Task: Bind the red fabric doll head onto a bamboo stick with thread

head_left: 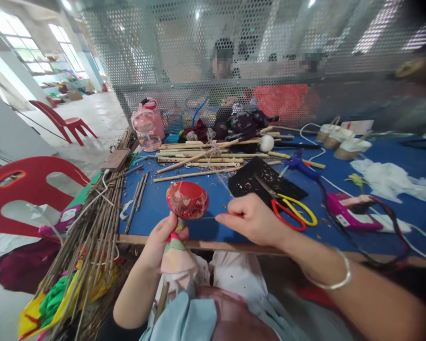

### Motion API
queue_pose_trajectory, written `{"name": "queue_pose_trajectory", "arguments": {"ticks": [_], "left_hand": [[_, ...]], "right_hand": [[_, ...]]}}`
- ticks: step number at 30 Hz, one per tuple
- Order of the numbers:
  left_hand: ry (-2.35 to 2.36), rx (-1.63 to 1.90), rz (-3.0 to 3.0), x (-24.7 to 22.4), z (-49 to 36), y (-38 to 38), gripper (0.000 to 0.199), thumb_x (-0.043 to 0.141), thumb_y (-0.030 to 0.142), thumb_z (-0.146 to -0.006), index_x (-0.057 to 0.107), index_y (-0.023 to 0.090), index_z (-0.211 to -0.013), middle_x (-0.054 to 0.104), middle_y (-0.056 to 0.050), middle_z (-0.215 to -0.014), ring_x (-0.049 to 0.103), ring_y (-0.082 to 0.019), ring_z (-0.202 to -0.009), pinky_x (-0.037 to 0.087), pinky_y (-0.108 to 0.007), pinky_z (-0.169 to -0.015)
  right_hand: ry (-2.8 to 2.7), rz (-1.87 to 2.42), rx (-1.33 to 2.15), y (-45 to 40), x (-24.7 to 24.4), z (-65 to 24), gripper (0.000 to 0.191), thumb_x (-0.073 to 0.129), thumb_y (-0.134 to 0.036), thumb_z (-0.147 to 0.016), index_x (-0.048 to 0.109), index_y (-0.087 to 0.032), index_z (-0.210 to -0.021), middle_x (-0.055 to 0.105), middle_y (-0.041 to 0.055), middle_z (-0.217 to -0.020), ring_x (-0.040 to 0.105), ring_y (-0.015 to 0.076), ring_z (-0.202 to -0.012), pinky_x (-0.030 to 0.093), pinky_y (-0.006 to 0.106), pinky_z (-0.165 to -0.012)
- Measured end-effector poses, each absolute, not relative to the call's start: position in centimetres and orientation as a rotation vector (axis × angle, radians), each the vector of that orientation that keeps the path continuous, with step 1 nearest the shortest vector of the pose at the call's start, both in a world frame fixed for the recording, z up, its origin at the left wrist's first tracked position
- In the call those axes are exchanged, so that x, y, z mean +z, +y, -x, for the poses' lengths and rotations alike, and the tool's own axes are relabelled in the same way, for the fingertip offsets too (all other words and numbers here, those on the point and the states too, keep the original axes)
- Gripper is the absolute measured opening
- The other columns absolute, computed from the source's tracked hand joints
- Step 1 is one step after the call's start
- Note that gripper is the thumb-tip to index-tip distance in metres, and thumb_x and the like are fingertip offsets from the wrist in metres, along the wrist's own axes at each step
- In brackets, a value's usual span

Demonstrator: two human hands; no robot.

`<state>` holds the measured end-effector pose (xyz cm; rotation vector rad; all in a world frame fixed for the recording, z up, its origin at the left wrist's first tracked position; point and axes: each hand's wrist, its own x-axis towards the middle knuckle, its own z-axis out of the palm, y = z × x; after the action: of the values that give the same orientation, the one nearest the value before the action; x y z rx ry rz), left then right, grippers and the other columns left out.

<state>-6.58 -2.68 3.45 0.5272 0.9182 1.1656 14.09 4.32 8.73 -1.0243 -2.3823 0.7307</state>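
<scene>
My left hand (168, 230) is closed round the narrow neck just under a round, shiny red head (188, 200). Below the fingers hangs layered cloth (178, 260) in pink, green and pale tones. A thin thread (209, 218) runs from the neck to my right hand (243, 215), which is closed, its fingers pinched on the thread's end, right of the red head. Scissors with red and yellow handles (294, 213) lie on a black cloth (246, 177) beyond my right hand.
Bamboo sticks (199, 160) lie across the blue table (209, 232). A glue gun (303, 166) and purple power strip (353, 215) sit at right. Thin branches (88, 241) and a red chair (7, 203) stand at left. A person sits behind the mesh (184, 52).
</scene>
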Motion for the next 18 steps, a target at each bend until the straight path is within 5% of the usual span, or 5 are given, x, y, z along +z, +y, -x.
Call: {"name": "queue_pose_trajectory", "arguments": {"ticks": [8,10,12,15,18], "left_hand": [[0.996,1.099,-0.573,2.4,4.3,-2.5,0.043,0.071,0.051,-0.066,0.059,0.010,-0.070,0.051,0.001,-0.053,0.039,-0.004,-0.042,0.025,-0.016,-0.041],[1.030,1.095,-0.562,1.8,4.3,-2.3,0.044,0.071,0.052,-0.067,0.061,0.010,-0.074,0.052,0.002,-0.053,0.039,-0.004,-0.043,0.026,-0.016,-0.042],[1.019,1.087,-0.540,1.4,4.5,-2.0,0.044,0.069,0.053,-0.068,0.060,0.010,-0.073,0.050,0.003,-0.050,0.038,-0.004,-0.041,0.026,-0.016,-0.042],[0.988,1.081,-0.519,1.0,4.4,-1.7,0.042,0.069,0.052,-0.069,0.060,0.011,-0.073,0.051,0.002,-0.050,0.039,-0.004,-0.041,0.028,-0.017,-0.044],[0.943,1.043,-0.537,0.9,3.9,-1.7,0.042,0.070,0.050,-0.068,0.062,0.010,-0.073,0.052,0.001,-0.053,0.038,-0.004,-0.043,0.027,-0.017,-0.044]], "right_hand": [[-2.089,1.253,1.120,5.9,-0.3,-14.3,0.047,0.052,-0.046,-0.076,0.032,-0.018,-0.045,0.022,-0.0058,-0.049,0.023,0.0070,-0.049,0.019,0.021,-0.045],[-2.202,1.250,0.995,6.7,0.3,-14.8,0.037,0.053,-0.040,-0.077,0.047,-0.016,-0.050,0.034,-0.0047,-0.050,0.034,0.0088,-0.051,0.029,0.021,-0.049],[-2.263,1.130,0.980,7.5,1.7,-15.5,0.024,0.057,-0.034,-0.075,0.064,-0.014,-0.087,0.059,0.0021,-0.074,0.052,0.0144,-0.070,0.042,0.025,-0.067],[-2.183,0.799,1.288,8.2,4.1,-16.0,0.078,0.061,-0.035,-0.075,0.025,-0.021,-0.143,0.038,0.0132,-0.142,0.042,0.0212,-0.123,0.035,0.037,-0.098],[-2.027,0.585,1.681,8.0,5.4,-15.3,0.087,0.065,-0.046,-0.073,0.023,-0.021,-0.144,0.034,0.0135,-0.146,0.040,0.0238,-0.127,0.034,0.039,-0.102]]}}
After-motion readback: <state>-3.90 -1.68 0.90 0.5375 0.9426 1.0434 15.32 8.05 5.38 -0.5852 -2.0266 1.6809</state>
